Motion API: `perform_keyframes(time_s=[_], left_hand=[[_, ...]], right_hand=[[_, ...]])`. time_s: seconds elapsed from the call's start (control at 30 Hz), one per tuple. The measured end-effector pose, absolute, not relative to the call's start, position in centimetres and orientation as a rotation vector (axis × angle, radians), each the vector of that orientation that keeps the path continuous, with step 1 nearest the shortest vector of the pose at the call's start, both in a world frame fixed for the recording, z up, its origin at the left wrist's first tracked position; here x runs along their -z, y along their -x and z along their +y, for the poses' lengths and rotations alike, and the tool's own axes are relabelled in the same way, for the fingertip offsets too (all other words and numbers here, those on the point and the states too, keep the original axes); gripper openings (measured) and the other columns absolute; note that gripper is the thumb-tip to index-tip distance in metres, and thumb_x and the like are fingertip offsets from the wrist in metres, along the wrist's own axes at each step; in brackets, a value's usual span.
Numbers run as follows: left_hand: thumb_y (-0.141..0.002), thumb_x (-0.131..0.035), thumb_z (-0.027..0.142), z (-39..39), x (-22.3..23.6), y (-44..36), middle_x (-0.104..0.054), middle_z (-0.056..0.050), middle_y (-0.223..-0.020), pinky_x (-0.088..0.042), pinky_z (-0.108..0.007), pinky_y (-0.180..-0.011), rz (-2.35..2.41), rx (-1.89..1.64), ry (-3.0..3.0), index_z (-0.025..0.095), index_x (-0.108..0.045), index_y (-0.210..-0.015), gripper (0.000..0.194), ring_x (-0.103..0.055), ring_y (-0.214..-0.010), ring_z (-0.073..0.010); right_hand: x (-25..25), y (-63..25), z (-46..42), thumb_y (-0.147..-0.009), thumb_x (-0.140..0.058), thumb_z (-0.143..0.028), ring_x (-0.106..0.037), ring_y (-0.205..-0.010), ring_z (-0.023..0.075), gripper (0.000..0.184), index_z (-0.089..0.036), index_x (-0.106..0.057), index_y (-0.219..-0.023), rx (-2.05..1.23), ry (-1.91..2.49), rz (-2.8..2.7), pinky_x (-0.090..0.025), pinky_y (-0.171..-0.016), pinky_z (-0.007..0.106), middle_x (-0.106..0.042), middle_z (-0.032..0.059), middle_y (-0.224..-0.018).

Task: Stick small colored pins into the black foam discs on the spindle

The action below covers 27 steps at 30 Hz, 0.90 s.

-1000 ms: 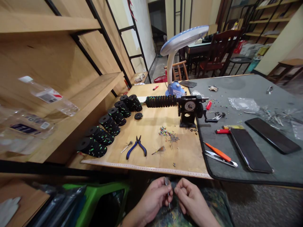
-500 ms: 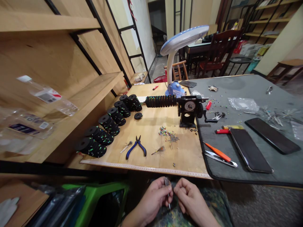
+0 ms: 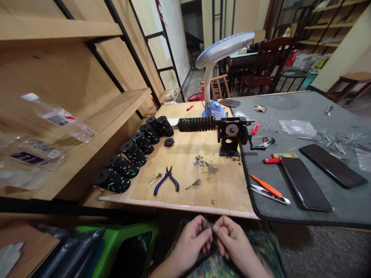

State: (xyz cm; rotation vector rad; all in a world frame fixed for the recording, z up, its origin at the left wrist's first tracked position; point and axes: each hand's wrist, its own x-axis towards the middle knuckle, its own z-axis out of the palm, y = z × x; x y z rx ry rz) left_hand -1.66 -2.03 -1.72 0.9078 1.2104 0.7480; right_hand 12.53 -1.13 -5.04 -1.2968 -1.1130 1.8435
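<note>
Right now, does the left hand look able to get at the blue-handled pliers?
Probably yes: the pliers lie uncovered on the wooden tabletop, near its front edge. The left hand seems occupied, though, its fingers closed around something small and dark.

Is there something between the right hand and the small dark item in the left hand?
Nothing visible separates the right hand from the small dark item, except the fingers of the left hand, curled around it.

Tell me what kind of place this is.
Probably a small craft workshop, perhaps in a home: a hand-cranked winding machine stands on a wooden worktop, with stacks of black spools beside it and blue-handled pliers near a scatter of tiny colored beads.
</note>
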Motion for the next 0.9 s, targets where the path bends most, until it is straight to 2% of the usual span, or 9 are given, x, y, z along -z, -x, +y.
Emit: perform_keyframes(time_s=[0.3, 0.6, 0.77, 0.9], left_hand=[[-0.08, -0.057, 0.032, -1.98, 1.67, 1.29, -0.05, 0.005, -0.059, -0.035, -0.02, -0.047, 1.222, -0.736, -0.979, 0.018, -0.045, -0.072, 0.02, -0.044, -0.048, -0.0076], [-0.078, -0.057, 0.032, -2.0, 1.49, 1.1, -0.055, 0.002, -0.063, -0.032, -0.017, -0.04, 1.234, -0.683, -0.984, 0.017, -0.046, -0.074, 0.019, -0.047, -0.047, -0.0075], [-0.077, -0.057, 0.032, -1.99, 1.37, 1.04, -0.055, 0.001, -0.063, -0.039, -0.02, -0.044, 1.199, -0.709, -0.944, 0.017, -0.047, -0.072, 0.019, -0.05, -0.049, -0.0093], [-0.077, -0.055, 0.027, -1.73, 1.2, 1.07, -0.051, 0.003, -0.059, -0.035, -0.02, -0.046, 1.226, -0.728, -0.964, 0.017, -0.047, -0.07, 0.014, -0.044, -0.049, -0.0087]], right_hand=[[4.91, -12.49, -1.03, -0.071, -0.057, -0.068, -0.027, -0.025, 0.0031, 0.049, -0.02, -0.047, -0.075, -1.853, 1.246, -1.076, -0.019, -0.03, 0.014, -0.048, -0.0107, -0.033], [4.74, -12.99, -0.62, -0.074, -0.057, -0.064, -0.02, -0.027, 0.0032, 0.044, -0.022, -0.043, -0.076, -1.82, 1.21, -0.915, -0.014, -0.03, 0.014, -0.038, -0.0151, -0.031], [5.35, -12.91, -0.83, -0.078, -0.056, -0.062, -0.022, -0.032, 0.0043, 0.042, -0.022, -0.043, -0.076, -1.743, 1.156, -0.951, -0.013, -0.033, 0.015, -0.033, -0.0153, -0.037], [5.65, -12.74, -0.97, -0.081, -0.055, -0.058, -0.021, -0.034, 0.0044, 0.038, -0.022, -0.043, -0.077, -1.729, 1.119, -0.954, -0.014, -0.035, 0.016, -0.03, -0.0156, -0.041]])
